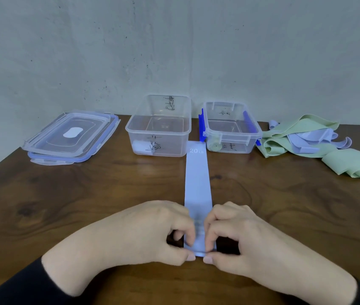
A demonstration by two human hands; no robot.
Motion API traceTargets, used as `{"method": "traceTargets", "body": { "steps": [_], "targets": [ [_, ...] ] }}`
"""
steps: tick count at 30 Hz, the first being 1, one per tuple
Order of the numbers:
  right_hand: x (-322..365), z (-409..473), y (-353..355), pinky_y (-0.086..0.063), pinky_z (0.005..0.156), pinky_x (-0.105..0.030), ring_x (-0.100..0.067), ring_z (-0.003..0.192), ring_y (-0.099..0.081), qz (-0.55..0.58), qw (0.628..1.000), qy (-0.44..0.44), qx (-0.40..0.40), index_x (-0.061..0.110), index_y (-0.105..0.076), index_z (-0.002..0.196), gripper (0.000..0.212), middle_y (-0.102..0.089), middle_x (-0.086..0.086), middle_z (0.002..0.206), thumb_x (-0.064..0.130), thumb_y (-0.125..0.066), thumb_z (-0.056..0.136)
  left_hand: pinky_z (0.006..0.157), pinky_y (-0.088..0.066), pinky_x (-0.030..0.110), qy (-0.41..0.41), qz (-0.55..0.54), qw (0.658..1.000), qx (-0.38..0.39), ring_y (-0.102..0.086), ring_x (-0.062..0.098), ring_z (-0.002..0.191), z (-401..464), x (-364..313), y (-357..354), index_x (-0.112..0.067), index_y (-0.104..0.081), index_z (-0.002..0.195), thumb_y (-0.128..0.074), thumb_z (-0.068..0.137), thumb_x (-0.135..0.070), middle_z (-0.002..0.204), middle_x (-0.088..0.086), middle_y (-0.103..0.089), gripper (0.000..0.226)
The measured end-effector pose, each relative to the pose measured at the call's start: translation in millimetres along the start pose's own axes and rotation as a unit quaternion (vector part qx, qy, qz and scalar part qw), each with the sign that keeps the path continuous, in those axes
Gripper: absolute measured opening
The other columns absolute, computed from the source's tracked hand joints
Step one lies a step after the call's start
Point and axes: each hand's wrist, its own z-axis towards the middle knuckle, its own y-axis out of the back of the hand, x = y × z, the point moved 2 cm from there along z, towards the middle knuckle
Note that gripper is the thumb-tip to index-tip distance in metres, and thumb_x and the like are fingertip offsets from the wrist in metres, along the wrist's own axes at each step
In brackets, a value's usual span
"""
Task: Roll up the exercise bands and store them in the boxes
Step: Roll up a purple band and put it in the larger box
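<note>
Lavender band (pixel 197 183) lies flat, stretching toward 2 clear boxes (pixel 160 126).

Both hands are down low, knuckles up, nearly touching. Left hand (pixel 152 230) and right hand (pixel 238 234) have fingers curled, thumbs pinching inward.

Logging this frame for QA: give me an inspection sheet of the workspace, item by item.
Surface: dark wooden table, glossy.
Job's things: lilac band marked 20 LB lies flat, lengthwise away from the person, near end being rolled; larger clear box holds a pale roll at its front left; smaller clear box with blue clips holds a green roll; pile of unrolled green and lilac bands at right.
Clutter: two stacked lids at left.
Grips: left hand and right hand both pinch the band's near end.
Cables: nothing seen.
Surroundings: bare grey wall, marked.
</note>
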Motion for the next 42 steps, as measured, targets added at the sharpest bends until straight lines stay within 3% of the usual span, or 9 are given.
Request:
{"method": "traceTargets", "body": {
  "steps": [3, 7, 13, 25, 30, 36, 42],
  "targets": [
    [1.8, -0.4, 1.4, -0.032, 0.097, -0.017, 0.0, 0.115, -0.038, 0.012, 1.0, -0.011, 0.008, 0.035, -0.065, 0.087, 0.017, -0.049, 0.023, 0.109, 0.052, -0.067, 0.085, 0.07, -0.04, 0.016, 0.003, 0.024, 1.0, 0.012, -0.048, 0.004, 0.086, -0.9, -0.6, -0.6, -0.035, -0.06, 0.093, -0.066, 0.083, -0.049, 0.086, -0.013, -0.052, 0.018],
    [3.6, 0.5, 3.8, -0.032, 0.096, -0.016, 0.004, 0.113, -0.037, 0.018, 1.0, -0.02, 0.013, 0.036, -0.066, 0.088, 0.017, -0.049, 0.026, 0.11, 0.053, -0.066, 0.086, 0.071, -0.035, 0.012, -0.007, 0.033, 0.999, 0.01, -0.048, 0.003, 0.083, -0.3, -2.6, -1.3, -0.032, -0.061, 0.084, -0.064, 0.086, -0.044, 0.08, -0.013, -0.052, 0.013],
    [5.4, 2.4, 3.2, -0.027, 0.102, -0.018, -0.001, 0.105, -0.045, 0.004, 1.0, 0.0, -0.017, 0.04, -0.054, 0.084, 0.013, -0.053, 0.019, 0.096, 0.042, -0.066, 0.09, 0.068, -0.038, 0.012, 0.006, 0.03, 1.0, -0.009, -0.05, 0.007, 0.084, -0.1, -4.7, -0.5, -0.027, -0.061, 0.085, -0.063, 0.087, -0.039, 0.082, -0.01, -0.053, 0.012],
    [5.0, 3.2, 1.7, -0.024, 0.104, -0.016, 0.003, 0.112, -0.041, -0.005, 1.0, -0.018, -0.013, 0.041, -0.065, 0.092, 0.009, -0.053, 0.025, 0.103, 0.049, -0.064, 0.088, 0.064, -0.041, 0.016, 0.02, 0.033, 0.999, -0.014, -0.05, 0.007, 0.081, -0.8, -1.4, -1.1, -0.033, -0.062, 0.087, -0.065, 0.085, -0.042, 0.081, -0.012, -0.05, 0.009],
    [7.6, 1.4, 3.0, -0.026, 0.092, -0.007, 0.008, 0.108, -0.037, -0.013, 0.999, -0.022, -0.022, 0.039, -0.07, 0.094, 0.012, -0.052, 0.022, 0.101, 0.047, -0.063, 0.09, 0.065, -0.041, 0.016, 0.022, 0.049, 0.999, -0.01, -0.049, 0.007, 0.083, -0.1, -1.1, -1.6, -0.035, -0.06, 0.091, -0.064, 0.086, -0.042, 0.081, -0.013, -0.048, 0.009],
    [6.7, 2.2, 4.6, -0.043, 0.072, -0.013, -0.004, 0.087, -0.056, 0.024, 0.998, -0.028, -0.045, 0.034, -0.071, 0.084, 0.004, -0.056, 0.018, 0.082, 0.035, -0.069, 0.088, 0.065, -0.04, 0.015, 0.018, 0.055, 0.998, -0.037, -0.049, 0.007, 0.081, -0.5, -1.4, -1.1, -0.032, -0.061, 0.086, -0.061, 0.088, -0.04, 0.079, -0.011, -0.048, 0.007],
    [6.5, 2.9, 5.2, -0.042, 0.068, -0.013, -0.005, 0.085, -0.054, 0.026, 0.997, -0.039, -0.055, 0.036, -0.065, 0.082, 0.008, -0.055, 0.019, 0.085, 0.033, -0.067, 0.089, 0.063, -0.037, 0.012, 0.027, 0.068, 0.996, -0.049, -0.049, 0.005, 0.079, -0.6, -2.7, -0.2, -0.036, -0.06, 0.085, -0.06, 0.089, -0.04, 0.078, -0.014, -0.048, 0.006]
  ]
}}
